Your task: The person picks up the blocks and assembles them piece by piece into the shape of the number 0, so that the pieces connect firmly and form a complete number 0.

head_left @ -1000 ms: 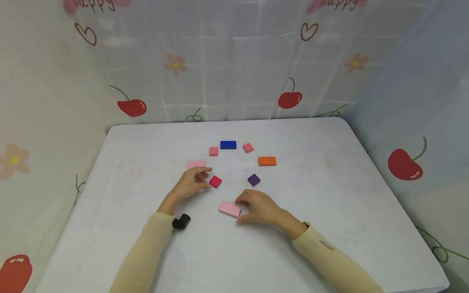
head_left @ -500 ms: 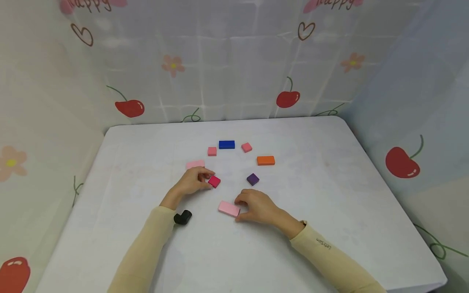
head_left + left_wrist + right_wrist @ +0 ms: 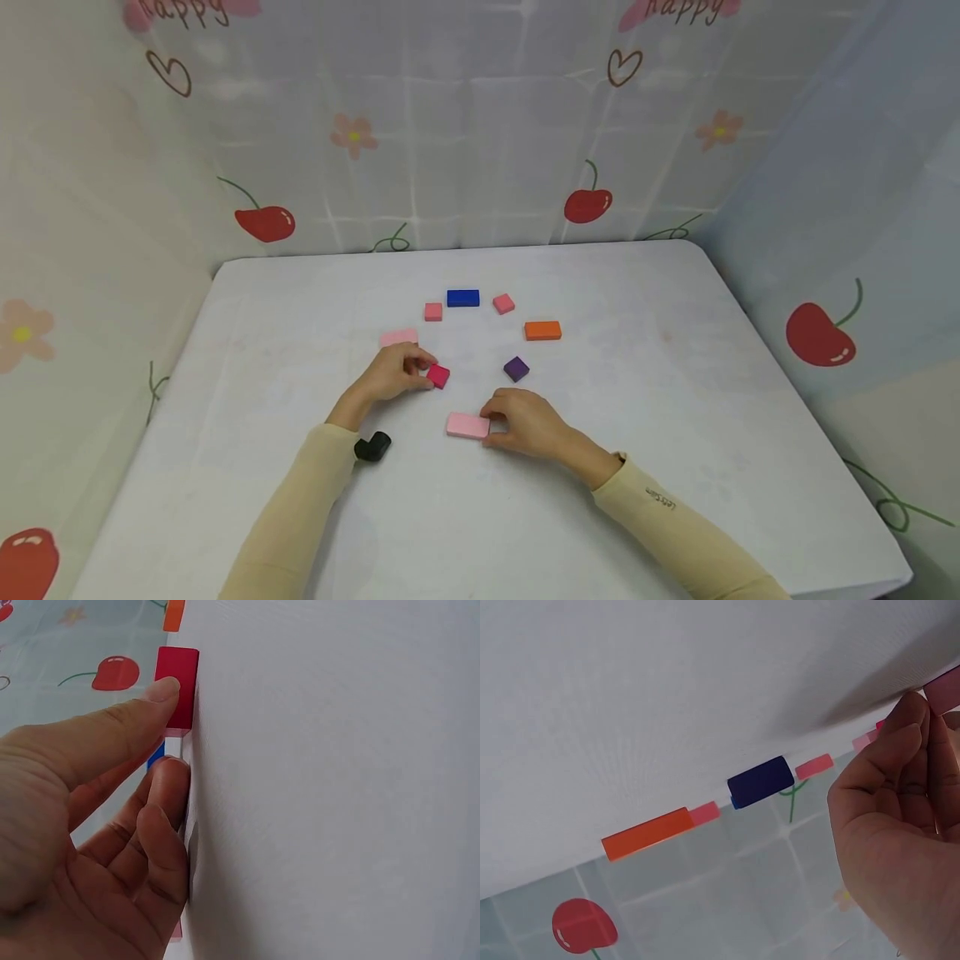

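Keeping pressure light and edges flat to the desk (image 3: 675, 392) should suit such small adjusting. Red block (image 3: 438, 377): just left of and below frame centre — pinched by the left hand (image 3: 390, 372), thumb against its near side. Pink block (image 3: 467, 426): lower centre — right end between narrow-set fingers of the right hand (image 3: 529, 425).

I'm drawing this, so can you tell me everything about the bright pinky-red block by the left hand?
The pinky-red block is small, with a square-looking top, flat sides and straight edges. It looks smooth and plain, maybe painted wood, but I can't be sure. It appears to rest on the white table, turned at an angle, left of the purple block. The left hand pinches it, with the thumb against one side.
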Motion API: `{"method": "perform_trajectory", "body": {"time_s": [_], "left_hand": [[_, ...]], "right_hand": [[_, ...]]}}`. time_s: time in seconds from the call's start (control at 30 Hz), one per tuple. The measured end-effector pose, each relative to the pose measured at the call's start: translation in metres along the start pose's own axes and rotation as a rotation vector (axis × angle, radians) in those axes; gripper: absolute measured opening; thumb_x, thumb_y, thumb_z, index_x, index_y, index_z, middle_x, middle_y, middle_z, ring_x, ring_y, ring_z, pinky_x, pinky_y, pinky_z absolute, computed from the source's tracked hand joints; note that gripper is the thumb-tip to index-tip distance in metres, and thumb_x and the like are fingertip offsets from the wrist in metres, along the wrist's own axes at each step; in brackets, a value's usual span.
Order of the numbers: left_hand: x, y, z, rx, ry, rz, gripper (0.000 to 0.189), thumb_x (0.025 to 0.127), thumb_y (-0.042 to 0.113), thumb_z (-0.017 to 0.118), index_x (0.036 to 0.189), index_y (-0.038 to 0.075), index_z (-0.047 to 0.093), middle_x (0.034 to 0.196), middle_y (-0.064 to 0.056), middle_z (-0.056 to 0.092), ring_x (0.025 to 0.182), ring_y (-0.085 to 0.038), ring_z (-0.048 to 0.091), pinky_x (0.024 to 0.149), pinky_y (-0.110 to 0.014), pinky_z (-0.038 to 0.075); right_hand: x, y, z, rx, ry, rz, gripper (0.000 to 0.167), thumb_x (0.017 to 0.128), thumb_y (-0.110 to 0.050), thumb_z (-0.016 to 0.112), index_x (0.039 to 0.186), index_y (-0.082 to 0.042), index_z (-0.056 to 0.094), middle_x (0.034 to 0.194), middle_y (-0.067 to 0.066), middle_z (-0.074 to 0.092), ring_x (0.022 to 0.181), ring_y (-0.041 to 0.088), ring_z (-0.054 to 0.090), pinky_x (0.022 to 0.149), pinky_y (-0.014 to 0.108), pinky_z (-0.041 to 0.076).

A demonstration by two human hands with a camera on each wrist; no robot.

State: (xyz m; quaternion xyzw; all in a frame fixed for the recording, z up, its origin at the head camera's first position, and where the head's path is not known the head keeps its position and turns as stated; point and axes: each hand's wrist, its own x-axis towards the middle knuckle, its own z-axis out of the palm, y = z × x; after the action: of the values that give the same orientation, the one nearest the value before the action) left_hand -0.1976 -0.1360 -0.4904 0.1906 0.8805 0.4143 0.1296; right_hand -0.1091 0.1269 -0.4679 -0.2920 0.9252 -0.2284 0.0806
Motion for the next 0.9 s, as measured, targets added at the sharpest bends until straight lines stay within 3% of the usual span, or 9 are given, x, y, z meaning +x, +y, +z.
{"method": "perform_trajectory", "body": {"time_s": [0.3,0.53,0.9], "left_hand": [[-0.005,-0.001,-0.002,0.037,-0.011,-0.003,0.031,0.079,0.012,0.081,0.109,0.007,0.073,0.087,-0.005,0.061,0.076,-0.016,0.052,0.067,-0.025,0.043],[-0.013,0.003,-0.004,0.03,-0.057,-0.023,0.028,0.079,0.012,0.082,0.105,0.007,0.073,0.077,-0.002,0.057,0.072,-0.016,0.051,0.065,-0.025,0.043],[-0.028,0.01,0.001,0.065,-0.089,-0.034,0.025,0.077,0.017,0.083,0.097,0.01,0.069,0.073,0.0,0.056,0.067,-0.014,0.051,0.064,-0.025,0.043]], "right_hand": [[0.003,0.003,-0.002,0.009,0.007,0.015,0.03,0.079,-0.021,0.082,0.105,-0.01,0.075,0.091,-0.002,0.068,0.082,0.01,0.061,0.077,0.026,0.051],[0.006,0.006,-0.002,0.018,-0.02,0.04,0.032,0.08,-0.022,0.081,0.109,-0.01,0.074,0.094,-0.002,0.068,0.084,0.008,0.06,0.077,0.024,0.051],[0.013,0.007,-0.004,0.024,-0.031,0.049,0.033,0.08,-0.022,0.082,0.109,-0.009,0.074,0.092,-0.001,0.067,0.079,0.008,0.055,0.071,0.021,0.048]]}}
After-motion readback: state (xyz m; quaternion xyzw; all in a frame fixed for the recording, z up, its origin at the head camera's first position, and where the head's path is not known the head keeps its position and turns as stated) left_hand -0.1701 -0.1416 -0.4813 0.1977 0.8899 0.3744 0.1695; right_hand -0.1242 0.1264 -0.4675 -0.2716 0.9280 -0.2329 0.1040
